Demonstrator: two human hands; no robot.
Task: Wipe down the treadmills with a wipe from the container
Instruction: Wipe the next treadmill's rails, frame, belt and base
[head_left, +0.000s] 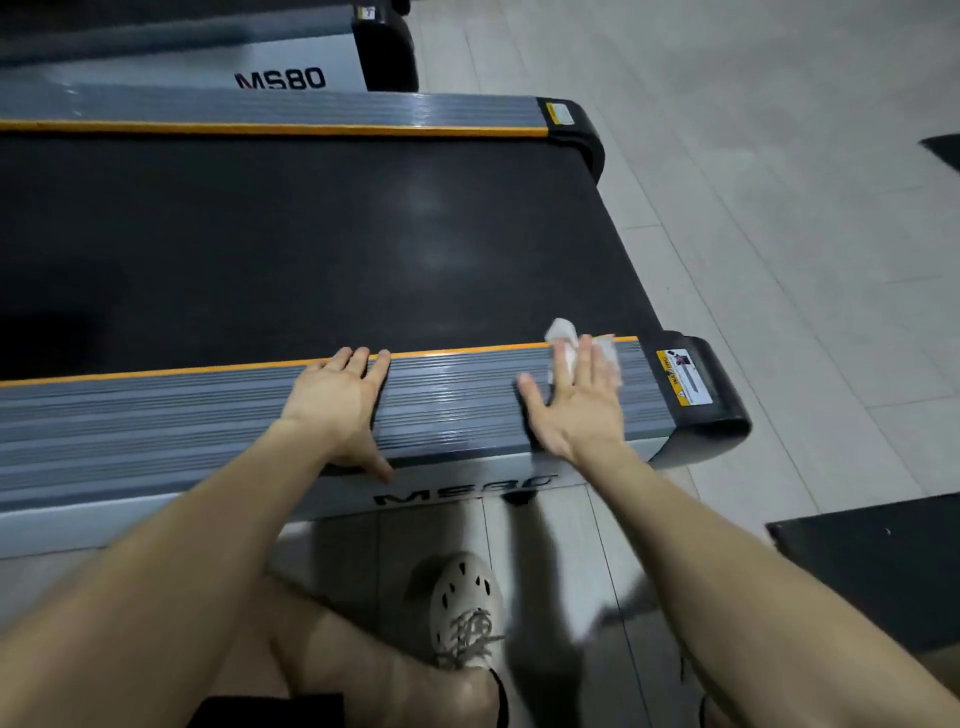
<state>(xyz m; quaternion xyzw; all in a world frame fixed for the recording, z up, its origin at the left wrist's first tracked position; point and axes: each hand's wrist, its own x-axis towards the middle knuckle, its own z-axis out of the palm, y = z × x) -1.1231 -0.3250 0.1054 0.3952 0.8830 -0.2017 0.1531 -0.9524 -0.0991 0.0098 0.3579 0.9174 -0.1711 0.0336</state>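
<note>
The left hand (340, 397) lay flat on the near side rail (457, 400) of the treadmill (311, 244). Its fingers (358, 361) were straight, their tips at the orange edge strip, the thumb over the rail's outer edge, holding nothing. The right hand (576, 405) was spread wide, fingers straight, pressing the one white wipe (563, 332) onto the same rail near the warning label (683, 378). Bare rail lay between the hands, and open floor (779, 208) ran past the rear end. Two treadmills showed, the second treadmill (208, 57) beyond.
</note>
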